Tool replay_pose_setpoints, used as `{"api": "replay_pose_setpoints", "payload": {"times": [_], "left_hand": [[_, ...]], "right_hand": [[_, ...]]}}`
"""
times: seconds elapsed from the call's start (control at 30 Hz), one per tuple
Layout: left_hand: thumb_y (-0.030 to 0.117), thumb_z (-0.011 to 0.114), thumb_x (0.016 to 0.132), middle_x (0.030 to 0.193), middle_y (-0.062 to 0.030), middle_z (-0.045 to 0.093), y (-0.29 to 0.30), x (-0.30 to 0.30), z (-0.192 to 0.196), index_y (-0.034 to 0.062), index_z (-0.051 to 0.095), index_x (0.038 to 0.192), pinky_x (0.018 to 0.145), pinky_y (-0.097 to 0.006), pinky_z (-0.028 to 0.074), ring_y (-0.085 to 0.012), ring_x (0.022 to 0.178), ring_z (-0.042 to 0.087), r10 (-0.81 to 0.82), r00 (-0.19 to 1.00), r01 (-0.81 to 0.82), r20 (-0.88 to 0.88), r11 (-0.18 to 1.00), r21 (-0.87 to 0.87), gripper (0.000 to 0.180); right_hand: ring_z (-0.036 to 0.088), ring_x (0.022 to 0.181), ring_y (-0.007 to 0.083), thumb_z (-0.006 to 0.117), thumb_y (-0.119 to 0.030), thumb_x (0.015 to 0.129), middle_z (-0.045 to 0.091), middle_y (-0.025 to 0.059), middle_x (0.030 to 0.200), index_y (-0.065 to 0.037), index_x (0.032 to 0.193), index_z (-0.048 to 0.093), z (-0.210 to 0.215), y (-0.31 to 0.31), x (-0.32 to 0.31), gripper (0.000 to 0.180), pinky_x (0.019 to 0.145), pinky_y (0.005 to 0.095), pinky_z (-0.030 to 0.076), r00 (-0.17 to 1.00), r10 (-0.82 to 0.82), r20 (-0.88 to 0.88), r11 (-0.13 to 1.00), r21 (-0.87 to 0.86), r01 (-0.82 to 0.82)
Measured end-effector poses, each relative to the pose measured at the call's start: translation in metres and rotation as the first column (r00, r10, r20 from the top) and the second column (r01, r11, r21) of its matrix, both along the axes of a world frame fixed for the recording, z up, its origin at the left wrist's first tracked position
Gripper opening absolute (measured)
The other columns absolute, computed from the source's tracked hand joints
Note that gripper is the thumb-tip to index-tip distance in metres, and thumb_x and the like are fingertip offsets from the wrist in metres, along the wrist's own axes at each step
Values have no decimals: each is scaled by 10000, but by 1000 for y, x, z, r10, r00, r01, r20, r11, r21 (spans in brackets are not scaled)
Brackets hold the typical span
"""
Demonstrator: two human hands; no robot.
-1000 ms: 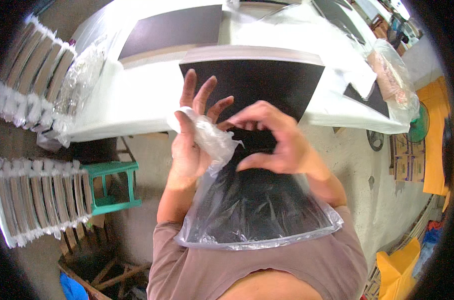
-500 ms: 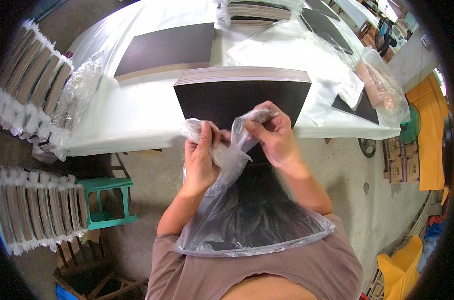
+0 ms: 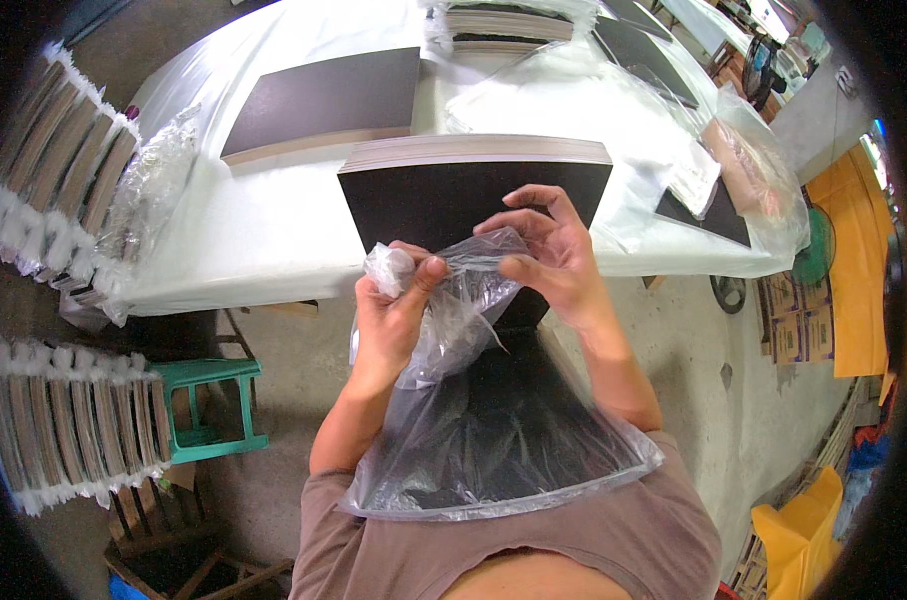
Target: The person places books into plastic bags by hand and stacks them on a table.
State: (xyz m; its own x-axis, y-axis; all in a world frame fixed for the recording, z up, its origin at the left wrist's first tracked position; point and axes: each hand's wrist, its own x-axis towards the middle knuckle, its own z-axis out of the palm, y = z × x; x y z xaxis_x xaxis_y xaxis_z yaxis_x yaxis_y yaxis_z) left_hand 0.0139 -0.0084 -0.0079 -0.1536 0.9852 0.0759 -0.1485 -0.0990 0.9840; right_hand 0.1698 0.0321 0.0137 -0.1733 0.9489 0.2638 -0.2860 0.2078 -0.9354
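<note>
Along the left edge, two rows of bagged dark boards stand on edge, their clear wrappers bunched white at the ends; the lower row sits just beside a green plastic stool. On the white-covered desk lie a flat dark board, a thick stack of dark boards at the near edge, and loose clear plastic bags spread farther back. At the right end a bag holding something tan droops over the desk corner, with flattened brown cartons and yellow sheeting on the floor beyond.

A clear plastic bag with a dark board inside hangs between the hands and the person's chest, its wide bottom against the brown shirt. The left hand is closed, pinching a twisted bunch of the bag's mouth between thumb and fingers. The right hand grips the other side of the bag's mouth, fingers curled over the gathered film, just in front of the stack.
</note>
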Motion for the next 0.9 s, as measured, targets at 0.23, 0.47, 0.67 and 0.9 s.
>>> {"api": "replay_pose_setpoints", "payload": {"times": [0.23,0.47,0.67,0.9], "left_hand": [[123,626,760,849,-36,583,0,11,9,-9,590,895,686,-216,413,-85,767,514,-58,998,58,-3,996,62,192],[80,638,738,816,-52,602,8,20,7,-15,592,913,682,-233,439,-106,745,544,-127,992,126,6,990,62,205],[125,566,806,810,-13,562,11,21,-11,17,560,886,648,-211,404,-78,723,499,-101,976,95,191,995,39,134],[209,513,847,781,26,492,6,21,-7,79,488,899,615,-208,378,-64,702,453,-107,860,161,499,985,-66,142]], "right_hand": [[549,618,76,644,-43,722,633,87,776,-17,931,492,-8,5,2,259,560,201,445,996,9,86,1000,-18,-7],[511,580,61,605,-130,777,603,20,686,-7,743,596,-22,4,-1,128,530,191,411,984,-129,126,992,34,125],[359,558,50,522,-311,832,399,-41,573,-22,634,518,-38,10,-5,350,521,191,290,998,39,42,998,51,-41],[341,547,49,483,-375,839,377,-51,581,-74,619,474,-40,4,-8,373,516,185,279,957,272,-96,958,-68,-279]]}}
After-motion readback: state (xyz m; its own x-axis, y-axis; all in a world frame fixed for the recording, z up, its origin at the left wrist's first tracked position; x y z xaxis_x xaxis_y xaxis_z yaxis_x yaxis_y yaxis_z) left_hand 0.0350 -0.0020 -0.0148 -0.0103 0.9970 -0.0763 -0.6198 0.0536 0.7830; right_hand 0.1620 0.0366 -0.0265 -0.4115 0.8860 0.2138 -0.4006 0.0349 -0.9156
